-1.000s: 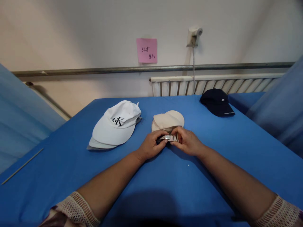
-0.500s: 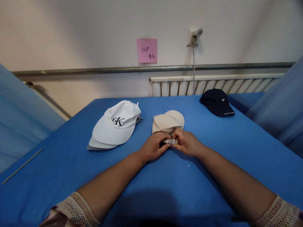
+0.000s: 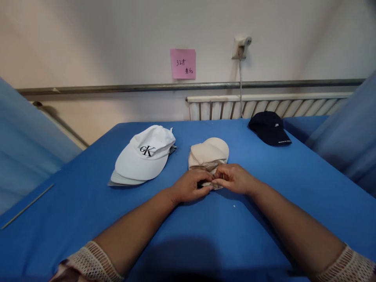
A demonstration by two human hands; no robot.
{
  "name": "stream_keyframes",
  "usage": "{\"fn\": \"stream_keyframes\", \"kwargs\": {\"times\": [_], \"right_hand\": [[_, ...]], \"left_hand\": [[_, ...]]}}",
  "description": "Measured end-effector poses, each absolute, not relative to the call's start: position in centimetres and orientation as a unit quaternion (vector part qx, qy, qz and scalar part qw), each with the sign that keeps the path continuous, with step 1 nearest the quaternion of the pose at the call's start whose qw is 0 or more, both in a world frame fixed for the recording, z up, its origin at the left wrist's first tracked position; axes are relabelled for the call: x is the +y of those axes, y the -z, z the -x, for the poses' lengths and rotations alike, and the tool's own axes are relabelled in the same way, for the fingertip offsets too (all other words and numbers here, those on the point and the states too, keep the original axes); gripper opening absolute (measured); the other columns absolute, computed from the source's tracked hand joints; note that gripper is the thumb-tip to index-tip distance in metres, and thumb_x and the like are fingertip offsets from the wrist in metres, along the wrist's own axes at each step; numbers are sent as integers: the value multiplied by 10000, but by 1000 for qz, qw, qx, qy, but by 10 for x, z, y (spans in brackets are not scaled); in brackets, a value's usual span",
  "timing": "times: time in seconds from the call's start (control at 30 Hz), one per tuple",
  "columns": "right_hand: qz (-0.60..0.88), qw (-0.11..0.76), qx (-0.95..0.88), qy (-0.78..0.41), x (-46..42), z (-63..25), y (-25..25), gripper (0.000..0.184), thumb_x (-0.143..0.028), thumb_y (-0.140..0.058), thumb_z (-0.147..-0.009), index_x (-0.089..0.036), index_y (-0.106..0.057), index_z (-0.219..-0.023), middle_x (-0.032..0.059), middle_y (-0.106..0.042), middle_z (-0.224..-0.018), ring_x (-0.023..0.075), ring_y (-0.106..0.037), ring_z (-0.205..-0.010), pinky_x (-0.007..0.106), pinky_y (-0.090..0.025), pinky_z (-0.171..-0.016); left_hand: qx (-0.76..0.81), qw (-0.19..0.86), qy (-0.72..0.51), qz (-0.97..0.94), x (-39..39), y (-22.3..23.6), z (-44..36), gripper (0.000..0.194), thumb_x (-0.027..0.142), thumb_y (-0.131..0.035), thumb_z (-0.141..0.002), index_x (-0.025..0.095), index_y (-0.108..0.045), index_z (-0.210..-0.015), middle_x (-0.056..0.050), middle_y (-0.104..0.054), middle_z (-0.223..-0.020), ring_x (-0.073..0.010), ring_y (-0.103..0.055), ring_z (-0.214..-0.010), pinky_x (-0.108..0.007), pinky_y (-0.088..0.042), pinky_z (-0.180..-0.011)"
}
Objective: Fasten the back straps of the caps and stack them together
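Note:
A beige cap (image 3: 208, 152) lies in the middle of the blue-covered table (image 3: 188, 227), its brim pointing away from me. My left hand (image 3: 194, 185) pinches the near edge of this cap from the left, around its back strap. From the right, my right hand (image 3: 233, 179) closes thumb and forefinger on the same strap. The fingertips of both hands nearly meet there and cover most of the strap and its buckle. Left of my hands rests a white cap (image 3: 147, 154) with black letters, stacked over another pale cap (image 3: 126, 181).
A dark navy cap (image 3: 269, 128) sits at the far right of the table. Near the left edge lies a thin stick (image 3: 28, 205). Behind are a metal rail (image 3: 132, 88), a radiator (image 3: 264, 106), a pink note (image 3: 183, 64) and a socket with a cord (image 3: 240, 49). Blue curtains (image 3: 26, 145) hang at both sides.
The strap's metal buckle, plainly visible between my fingers before, is now lower and mostly covered. My right hand has shifted slightly, and the cap's near edge has been pressed down toward the table.

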State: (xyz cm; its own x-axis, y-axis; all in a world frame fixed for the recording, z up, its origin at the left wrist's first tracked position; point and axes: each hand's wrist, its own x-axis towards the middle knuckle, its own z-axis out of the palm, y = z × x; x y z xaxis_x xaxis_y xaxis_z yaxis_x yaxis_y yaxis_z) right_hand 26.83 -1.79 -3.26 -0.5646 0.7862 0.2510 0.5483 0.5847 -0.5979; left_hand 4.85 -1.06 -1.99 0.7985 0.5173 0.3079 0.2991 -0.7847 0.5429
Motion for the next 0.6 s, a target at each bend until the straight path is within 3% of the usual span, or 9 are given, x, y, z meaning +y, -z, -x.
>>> {"fn": "stream_keyframes", "kwargs": {"times": [0.1, 0.2, 0.33, 0.47, 0.6], "right_hand": [[402, 250, -855, -211, -17, -267, 34, 142, -268, -593, -858, -183, -557, -750, -13, -610, -701, 109, -531, -629, 233, -344, -594], [404, 242, -859, -201, -18, -266, 34, 161, -296, -588, -867, -188, -554, -754, -16, -612, -697, 111, -534, -627, 235, -351, -596], [395, 242, -869, -177, -24, -264, 30, 231, -414, -595, -869, -187, -582, -832, 10, -640, -778, 135, -560, -679, 253, -387, -629], [366, 214, -898, -115, -32, -256, 24, 341, -502, -567, -871, -180, -599, -977, 63, -647, -934, 184, -588, -813, 293, -422, -692], [334, 166, -926, -55, -38, -247, 22, 319, -471, -559, -883, -165, -608, -959, 79, -629, -939, 208, -571, -862, 321, -422, -732]], "left_hand": [[283, 156, -329, -888, -10, 19, -45, 131, 189, -524, -868, 171, -625, -949, -65, -684, -940, -162, -623, -844, -293, -484, -785], [321, 35, -390, -862, -6, 16, -41, 156, 172, -537, -864, 174, -620, -995, -85, -663, -1026, -190, -599, -941, -352, -465, -861], [331, -43, -320, -887, 2, 14, -37, 260, 214, -574, -863, 194, -608, -1119, -98, -628, -1151, -232, -556, -1064, -414, -414, -937], [329, -83, -294, -894, 6, 16, -37, 215, 232, -542, -897, 201, -625, -1092, -83, -649, -1116, -222, -564, -1035, -402, -398, -926], [325, -104, -278, -898, 5, 16, -38, 240, 229, -527, -902, 194, -614, -1123, -96, -641, -1134, -226, -560, -1049, -393, -396, -911]]}}
